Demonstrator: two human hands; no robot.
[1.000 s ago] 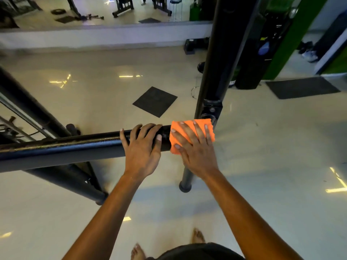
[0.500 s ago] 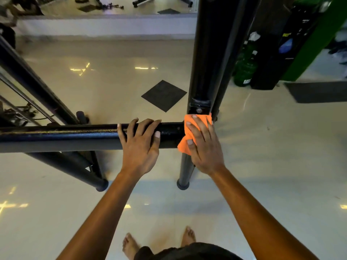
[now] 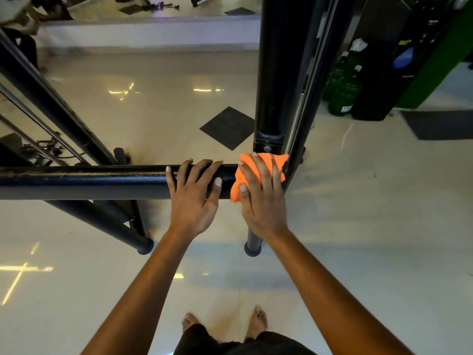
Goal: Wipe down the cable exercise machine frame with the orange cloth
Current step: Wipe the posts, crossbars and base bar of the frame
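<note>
A black horizontal bar (image 3: 89,181) of the cable machine frame runs from the left edge to a black upright post (image 3: 276,73). My left hand (image 3: 194,193) rests on top of the bar, fingers draped over it. Just to its right, my right hand (image 3: 261,198) presses the orange cloth (image 3: 239,180) flat against the joint where the bar meets the post. The fingers lie straight over the cloth, which bunches out beside them. Most of the cloth is hidden under the hand.
Slanted black frame tubes (image 3: 51,103) and cables stand at the left. A post foot (image 3: 253,248) sits on the glossy floor near my bare feet (image 3: 258,320). Green bottles (image 3: 343,90) and a dark mat (image 3: 440,124) lie at the right; a dark floor tile (image 3: 227,128) is ahead.
My right hand has slid the cloth rightwards along the bar to the joint with the post, and the cloth has bunched up. The left hand stays on the bar. The view has tilted down.
</note>
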